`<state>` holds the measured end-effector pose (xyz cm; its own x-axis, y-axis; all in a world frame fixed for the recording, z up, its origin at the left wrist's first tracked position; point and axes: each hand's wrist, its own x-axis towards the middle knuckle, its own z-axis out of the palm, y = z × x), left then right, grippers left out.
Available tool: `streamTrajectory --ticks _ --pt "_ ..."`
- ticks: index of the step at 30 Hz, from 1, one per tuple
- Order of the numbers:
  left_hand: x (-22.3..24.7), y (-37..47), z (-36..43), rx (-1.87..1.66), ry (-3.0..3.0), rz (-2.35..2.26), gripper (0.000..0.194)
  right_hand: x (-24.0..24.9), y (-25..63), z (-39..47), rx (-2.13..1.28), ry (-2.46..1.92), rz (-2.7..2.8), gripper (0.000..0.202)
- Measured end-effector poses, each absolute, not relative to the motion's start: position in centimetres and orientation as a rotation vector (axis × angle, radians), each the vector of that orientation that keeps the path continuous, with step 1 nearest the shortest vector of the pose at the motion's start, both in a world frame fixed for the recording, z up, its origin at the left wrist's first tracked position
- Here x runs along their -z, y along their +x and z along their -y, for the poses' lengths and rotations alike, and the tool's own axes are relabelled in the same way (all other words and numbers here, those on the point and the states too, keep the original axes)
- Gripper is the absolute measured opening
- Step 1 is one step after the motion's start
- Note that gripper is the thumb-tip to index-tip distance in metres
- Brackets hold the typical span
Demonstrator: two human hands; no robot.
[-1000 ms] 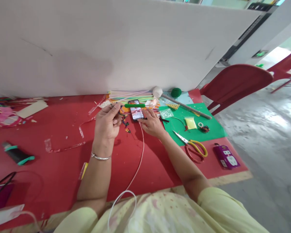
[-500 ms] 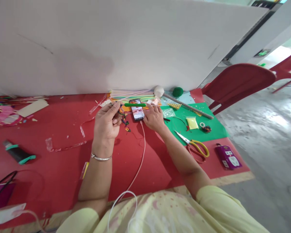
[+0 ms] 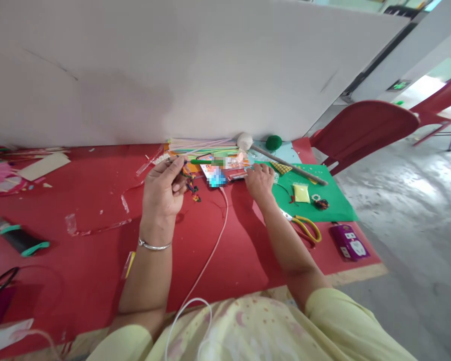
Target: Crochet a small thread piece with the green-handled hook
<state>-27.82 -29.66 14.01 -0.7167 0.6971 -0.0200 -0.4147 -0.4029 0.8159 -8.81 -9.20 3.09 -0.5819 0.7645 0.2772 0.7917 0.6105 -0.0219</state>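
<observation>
Pinches green stick (image 3: 201, 161) and colourful yarn (image 3: 191, 185) in left hand (image 3: 163, 188); has right hand (image 3: 260, 183) near phone (image 3: 215, 176), grip unclear.

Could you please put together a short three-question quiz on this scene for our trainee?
1. Multiple choice: which hand holds the multicoloured strand? (a) left; (b) right; (c) both.
2. True or false: the small yellow packet lies on the green sheet.
3. Fill in the gap: the right forearm partly hides the ____ lying on the table.

Key:
1. (a): the strand hangs from the left hand.
2. True.
3. Scissors: a yellow handle shows beyond the forearm.
</observation>
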Motion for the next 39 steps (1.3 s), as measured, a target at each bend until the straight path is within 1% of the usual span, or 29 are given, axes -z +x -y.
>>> streamTrajectory --ticks 5,9,13,19,25,31,34,37,39 --pt "-14.2 -27.7 29.6 -2.143 0.430 -1.116 0.019 -3.1 -12.1 11.5 -0.086 -0.859 2.604 0.038" --pt "-14.3 -27.9 29.8 -2.148 0.436 -1.145 0.017 -2.3 -14.2 12.9 -0.136 -0.816 2.568 0.041" --pt "-14.1 -28.1 29.7 -2.147 0.446 -1.160 0.016 -1.8 -14.6 12.9 -0.131 -0.928 2.546 0.042" --pt "-13.7 -28.2 29.4 -2.133 0.466 -1.142 0.016 -1.7 -14.6 13.0 -0.031 -1.118 2.660 0.052" --pt "-13.9 -28.3 29.6 -2.141 0.469 -1.140 0.017 -1.9 -13.7 12.1 -0.043 -1.153 2.618 0.051" --pt "-14.3 -28.0 29.7 -2.140 0.461 -1.130 0.019 -2.8 -10.7 9.0 -0.031 -1.355 2.496 0.053" --pt "-14.3 -28.0 29.7 -2.144 0.449 -1.122 0.020 -3.7 -8.7 8.0 -0.096 -1.450 2.547 0.049" --pt "-14.2 -27.9 29.6 -2.135 0.441 -1.125 0.020 -4.3 -7.2 8.1 -0.113 -1.567 2.641 0.062" --pt "-14.2 -27.9 29.6 -2.127 0.438 -1.133 0.020 -4.5 -6.6 8.4 -0.127 -1.634 2.690 0.063"
